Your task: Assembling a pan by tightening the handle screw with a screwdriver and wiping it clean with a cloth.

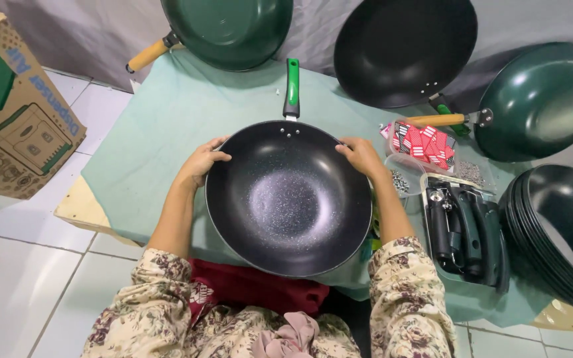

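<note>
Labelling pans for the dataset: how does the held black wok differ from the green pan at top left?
The held black wok has a speckled black inside and a green handle; the green pan is green inside with a wooden handle. Left hand and right hand grip the wok's rim; the green pan lies untouched, partly out of frame. Both are round and deep.

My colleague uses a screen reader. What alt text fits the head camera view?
Both hands, left hand and right hand, grip the rim of a black speckled wok with a green handle over a pale green cloth. Other woks, a tray of black handles and a cardboard box surround it.
</note>
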